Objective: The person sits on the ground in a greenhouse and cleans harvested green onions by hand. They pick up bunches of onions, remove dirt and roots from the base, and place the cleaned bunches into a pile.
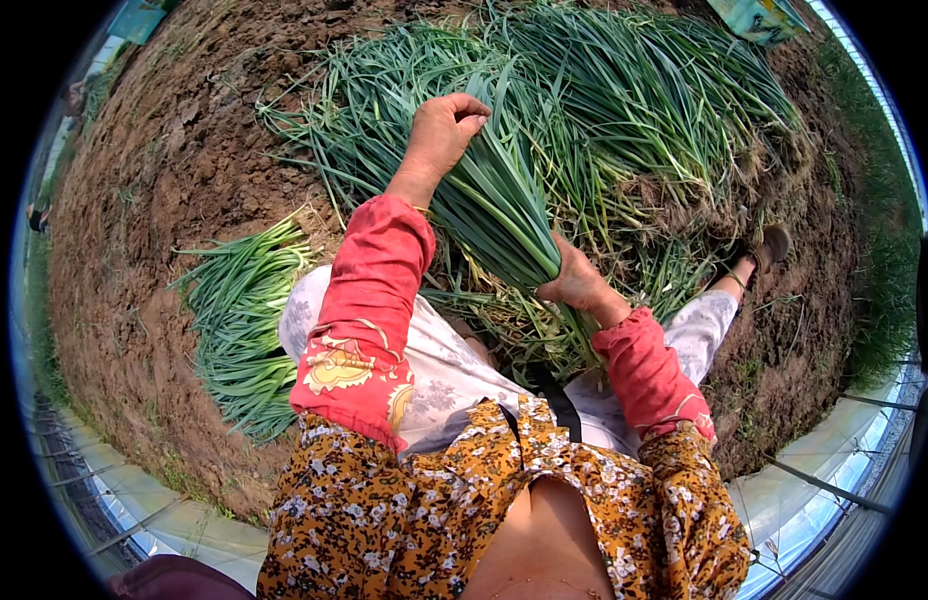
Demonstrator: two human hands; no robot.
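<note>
My right hand (580, 279) grips a bundle of long-leaved allium greens (513, 206) around its lower stems. The bundle slants, leaves up and to the left, stem ends low near my lap. At its upper leaves is my left hand (445, 135), thumb and fingers drawn together. Whether a leaf is pinched between them cannot be made out. Behind the bundle spreads a large pile of the same greens (621, 82), with brown roots (681, 199) towards its near right side. Left of my knee lies a smaller, neater pile of greens (246, 322), pale stems facing me.
Loose leaves and stalks (524, 330) litter the ground between my legs. Brown soil (134, 262) surrounds the piles. A green container (756, 19) stands at the far right, another container (136, 21) at the far left. My shod foot (771, 247) extends right. Plastic sheeting (816, 465) borders the plot.
</note>
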